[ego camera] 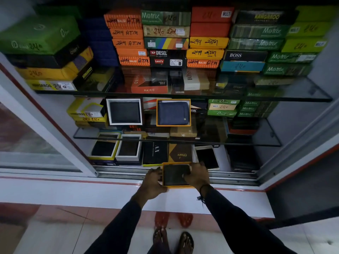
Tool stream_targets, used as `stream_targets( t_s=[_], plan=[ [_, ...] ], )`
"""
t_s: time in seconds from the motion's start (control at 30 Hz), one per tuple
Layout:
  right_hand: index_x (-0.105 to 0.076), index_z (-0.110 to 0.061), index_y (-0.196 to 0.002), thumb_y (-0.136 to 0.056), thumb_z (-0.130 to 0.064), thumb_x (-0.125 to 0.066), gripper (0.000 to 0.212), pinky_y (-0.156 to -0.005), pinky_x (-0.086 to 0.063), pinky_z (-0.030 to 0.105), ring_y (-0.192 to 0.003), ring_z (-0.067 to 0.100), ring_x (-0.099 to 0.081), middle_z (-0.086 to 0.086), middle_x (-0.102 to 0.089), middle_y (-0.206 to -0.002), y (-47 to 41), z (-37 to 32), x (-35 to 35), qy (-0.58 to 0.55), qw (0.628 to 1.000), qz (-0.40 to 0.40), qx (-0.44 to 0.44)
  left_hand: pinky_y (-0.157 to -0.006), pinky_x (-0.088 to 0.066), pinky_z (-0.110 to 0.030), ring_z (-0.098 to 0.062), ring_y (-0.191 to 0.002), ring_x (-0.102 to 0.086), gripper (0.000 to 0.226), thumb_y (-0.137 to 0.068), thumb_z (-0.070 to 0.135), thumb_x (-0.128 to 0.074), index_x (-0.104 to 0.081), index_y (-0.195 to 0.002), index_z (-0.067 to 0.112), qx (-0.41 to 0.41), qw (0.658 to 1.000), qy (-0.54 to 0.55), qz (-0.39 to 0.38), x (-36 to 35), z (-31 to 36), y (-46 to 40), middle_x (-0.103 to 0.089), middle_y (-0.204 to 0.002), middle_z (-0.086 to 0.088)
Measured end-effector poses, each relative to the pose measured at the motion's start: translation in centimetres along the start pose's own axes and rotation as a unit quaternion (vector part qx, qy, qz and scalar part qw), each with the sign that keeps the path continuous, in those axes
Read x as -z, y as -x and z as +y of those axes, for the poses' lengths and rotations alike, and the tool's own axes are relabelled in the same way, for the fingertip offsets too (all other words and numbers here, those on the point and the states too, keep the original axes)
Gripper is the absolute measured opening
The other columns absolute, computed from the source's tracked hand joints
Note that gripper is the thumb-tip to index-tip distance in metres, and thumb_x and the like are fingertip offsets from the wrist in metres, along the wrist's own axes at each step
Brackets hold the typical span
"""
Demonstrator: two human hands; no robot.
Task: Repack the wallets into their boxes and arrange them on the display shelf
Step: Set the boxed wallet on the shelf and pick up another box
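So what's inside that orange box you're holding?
A dark wallet lies inside the orange box. The right hand covers its right edge, and whatever is under the wallet is hidden.

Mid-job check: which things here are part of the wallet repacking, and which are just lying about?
Job in hand:
- orange-rimmed box with dark wallet, held by left hand and right hand
- blue wallet in orange box
- black wallet in white box
- glass shelf

Lying about:
- smartphone
- red sandals
- sliding door track

The bottom shelf point(222, 158) carries 3 open wallet boxes point(105, 147) and 2 closed boxes point(155, 153).
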State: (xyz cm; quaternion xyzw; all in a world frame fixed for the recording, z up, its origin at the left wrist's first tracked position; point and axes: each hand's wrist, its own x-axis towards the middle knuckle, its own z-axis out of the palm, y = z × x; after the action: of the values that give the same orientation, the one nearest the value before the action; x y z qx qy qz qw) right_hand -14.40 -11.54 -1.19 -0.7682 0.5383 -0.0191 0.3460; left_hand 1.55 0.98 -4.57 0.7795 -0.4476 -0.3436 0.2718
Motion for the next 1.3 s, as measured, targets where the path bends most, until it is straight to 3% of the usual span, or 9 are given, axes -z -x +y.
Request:
stream_targets(
  t_s=[0.17, 0.3, 0.4, 0.57, 0.83, 0.97, 1.1, 1.2, 1.3],
  plan=[
    [-0.066, -0.03, -0.089, -0.055, -0.056, -0.071, 0.042, -0.08, -0.06, 0.044, -0.099, 0.026, -0.066, 0.002, -0.068, -0.107, -1.4, 0.5, -1.2, -0.097, 0.993, 0.031, -0.06, -0.071, -0.063, -0.028, -0.014, -0.091, -0.069, 0.061, -0.059, 0.018, -0.09, -0.065, -0.114, 0.022, 0.001, 1.0, -0.013, 0.022, -0.7, 0.5, 0.3, -0.071, -0.106, -0.001],
    [-0.064, -0.03, -0.069, -0.064, -0.027, -0.087, 0.025, -0.079, -0.058, 0.033, -0.088, 0.014, -0.068, -0.006, -0.072, -0.088, -0.2, -2.4, 1.3, -0.202, 0.978, 0.049, -0.034, -0.073, -0.061, -0.03, -0.016, -0.095, -0.068, 0.069, -0.056, 0.023, -0.092, -0.062, -0.118, 0.022, 0.008, 0.999, -0.004, 0.042, -0.5, 0.0, 0.4, -0.071, -0.109, 0.0],
    [-0.07, -0.028, -0.063, -0.064, -0.014, -0.088, 0.023, -0.08, -0.061, 0.041, -0.088, 0.022, -0.073, 0.001, -0.076, -0.085, -0.9, -1.4, 2.4, -0.291, 0.954, 0.066, -0.034, -0.09, -0.059, -0.038, -0.017, -0.112, -0.06, 0.095, -0.057, 0.037, -0.092, -0.047, -0.14, 0.029, -0.005, 0.998, 0.012, 0.063, -0.1, -1.2, 0.1, -0.058, -0.124, 0.003],
    [-0.073, -0.003, -0.091, -0.076, -0.003, -0.078, 0.016, -0.059, -0.058, 0.024, -0.086, 0.026, -0.07, 0.015, -0.073, -0.095, -1.4, 0.5, 5.0, -0.424, 0.902, -0.032, -0.081, -0.09, -0.059, -0.051, -0.03, -0.118, -0.059, 0.106, -0.062, 0.001, -0.091, -0.035, -0.15, 0.017, 0.008, 0.988, 0.147, 0.048, 1.7, 1.2, 0.5, -0.052, -0.121, 0.004],
    [-0.064, 0.002, -0.12, -0.081, -0.018, -0.076, 0.045, -0.066, -0.052, 0.021, -0.095, 0.024, -0.056, 0.016, -0.068, -0.107, -0.8, 2.3, 7.5, -0.499, 0.838, -0.202, -0.094, -0.094, -0.058, -0.049, -0.025, -0.117, -0.062, 0.079, -0.064, 0.013, -0.092, -0.06, -0.133, 0.034, -0.058, 0.959, 0.274, -0.055, 5.4, 4.7, 1.6, -0.065, -0.13, -0.005],
    [-0.066, -0.003, -0.118, -0.08, -0.017, -0.076, 0.042, -0.079, -0.052, 0.026, -0.117, 0.033, -0.06, 0.022, -0.065, -0.128, 0.2, 2.4, 7.4, -0.538, 0.808, -0.228, -0.077, -0.098, -0.056, -0.046, -0.029, -0.121, -0.063, 0.066, -0.072, -0.001, -0.083, -0.062, -0.132, 0.019, -0.06, 0.926, 0.36, -0.097, 6.0, 4.7, 2.7, -0.067, -0.13, -0.01],
    [-0.067, -0.006, -0.12, -0.082, -0.036, -0.071, 0.048, -0.108, -0.044, 0.044, -0.129, 0.04, -0.054, 0.024, -0.062, -0.131, 1.3, 2.2, 6.3, -0.584, 0.771, -0.242, -0.074, -0.096, -0.056, -0.036, -0.033, -0.121, -0.063, 0.059, -0.074, 0.02, -0.083, -0.065, -0.128, 0.006, -0.055, 0.877, 0.468, -0.098, 5.1, 4.4, 3.5, -0.068, -0.129, -0.019],
    [-0.061, -0.005, -0.13, -0.095, -0.03, -0.057, 0.044, -0.101, -0.053, 0.045, -0.123, 0.04, -0.058, 0.026, -0.057, -0.136, 2.6, 1.4, 5.1, -0.605, 0.727, -0.322, -0.045, -0.1, -0.055, -0.045, -0.04, -0.119, -0.062, 0.069, -0.071, 0.028, -0.088, -0.062, -0.125, -0.004, -0.019, 0.784, 0.607, -0.129, 3.5, 4.6, 3.7, -0.065, -0.127, -0.027],
    [-0.056, 0.005, -0.131, -0.096, -0.005, -0.053, 0.037, -0.082, -0.061, 0.035, -0.101, 0.034, -0.071, 0.029, -0.065, -0.123, 3.6, 0.0, 4.0, -0.634, 0.699, -0.33, -0.034, -0.093, -0.058, -0.046, -0.04, -0.106, -0.069, 0.066, -0.061, 0.03, -0.095, -0.071, -0.112, -0.004, 0.008, 0.743, 0.658, -0.118, 2.4, 5.0, 3.7, -0.068, -0.119, -0.029]
  ],
)
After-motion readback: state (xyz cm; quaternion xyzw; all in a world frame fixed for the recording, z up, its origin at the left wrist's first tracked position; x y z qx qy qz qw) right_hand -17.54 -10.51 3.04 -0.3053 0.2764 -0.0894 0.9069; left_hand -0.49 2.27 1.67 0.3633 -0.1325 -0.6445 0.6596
